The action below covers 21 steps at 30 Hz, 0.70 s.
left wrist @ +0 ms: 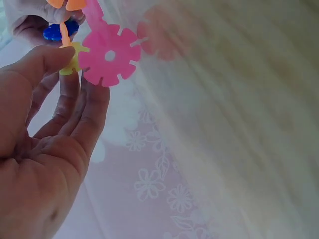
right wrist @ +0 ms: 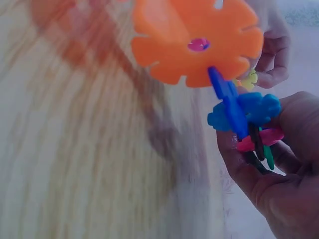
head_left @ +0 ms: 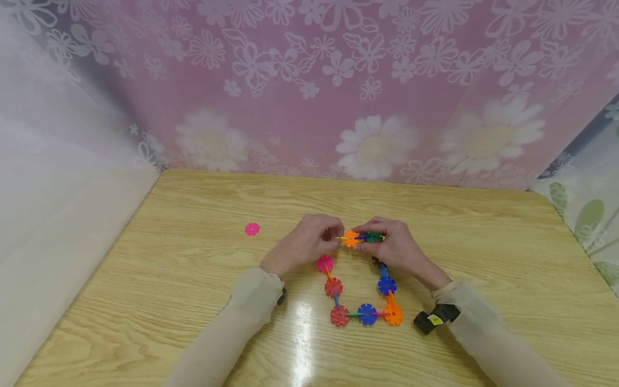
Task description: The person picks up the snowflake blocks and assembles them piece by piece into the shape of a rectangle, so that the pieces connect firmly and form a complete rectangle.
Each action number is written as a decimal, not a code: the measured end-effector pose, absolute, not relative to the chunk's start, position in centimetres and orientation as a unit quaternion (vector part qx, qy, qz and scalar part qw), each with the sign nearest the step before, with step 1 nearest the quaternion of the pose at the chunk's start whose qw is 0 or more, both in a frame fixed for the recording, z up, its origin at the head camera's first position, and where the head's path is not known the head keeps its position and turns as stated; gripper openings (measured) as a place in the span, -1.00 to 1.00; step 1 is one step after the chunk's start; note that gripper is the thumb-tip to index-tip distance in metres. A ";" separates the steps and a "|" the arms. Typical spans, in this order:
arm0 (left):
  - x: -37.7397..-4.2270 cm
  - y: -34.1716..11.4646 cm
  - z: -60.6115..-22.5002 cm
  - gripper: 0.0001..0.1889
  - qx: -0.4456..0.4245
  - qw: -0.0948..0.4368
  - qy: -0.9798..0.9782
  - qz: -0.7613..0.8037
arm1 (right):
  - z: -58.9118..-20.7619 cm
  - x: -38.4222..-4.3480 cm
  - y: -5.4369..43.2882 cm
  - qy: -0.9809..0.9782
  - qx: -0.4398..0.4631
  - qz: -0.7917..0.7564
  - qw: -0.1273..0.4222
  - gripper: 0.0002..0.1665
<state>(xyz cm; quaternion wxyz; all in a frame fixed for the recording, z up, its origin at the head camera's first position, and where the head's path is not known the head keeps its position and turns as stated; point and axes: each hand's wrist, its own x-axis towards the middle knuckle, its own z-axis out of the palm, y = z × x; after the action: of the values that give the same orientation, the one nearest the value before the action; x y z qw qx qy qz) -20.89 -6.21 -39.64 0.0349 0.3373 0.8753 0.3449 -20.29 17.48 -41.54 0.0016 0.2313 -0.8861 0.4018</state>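
Notched plastic snowflake discs are slotted together into a chain lying in a roughly square loop. My left hand (head_left: 309,239) is at its far left corner, pinching a yellow disc (left wrist: 72,59) between thumb and fingers. That yellow disc joins an orange disc (head_left: 351,239). Opposite, my right hand (head_left: 397,247) grips the chain beside a green disc (head_left: 373,237), its thumb and fingers around the small linked pieces. A pink disc (head_left: 325,264) forms the loose left end, just below my left hand. Blue discs (head_left: 367,314) and red discs (head_left: 339,316) make up the near side.
One loose pink disc (head_left: 252,229) lies on the wooden table (head_left: 193,301) left of the hands. A floral pink curtain (head_left: 290,118) stands along the table's back edge. The right wrist wears a black strapped device (head_left: 437,318).
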 end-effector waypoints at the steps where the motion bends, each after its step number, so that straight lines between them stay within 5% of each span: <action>1: -20.9 -6.2 -39.6 -0.97 0.336 0.037 0.876 0.344 | -41.5 -20.3 17.4 -0.888 0.232 0.398 0.004 -0.67; 10: -21.4 -7.7 -40.2 -0.82 0.283 0.085 0.884 0.361 | -41.4 -20.1 17.8 -0.902 0.191 0.387 -0.023 -0.63; 21: -20.7 -16.3 -38.1 -0.50 0.137 0.110 0.951 0.253 | -41.5 -20.0 20.7 -0.928 0.133 0.347 -0.034 -0.55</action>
<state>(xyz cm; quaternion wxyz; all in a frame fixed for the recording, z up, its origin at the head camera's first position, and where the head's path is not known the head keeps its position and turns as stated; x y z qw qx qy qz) -20.67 -16.29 -38.09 0.1104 0.1372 0.9514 0.2527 -19.97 20.70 -41.54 -0.0344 0.1328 -0.9280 0.3465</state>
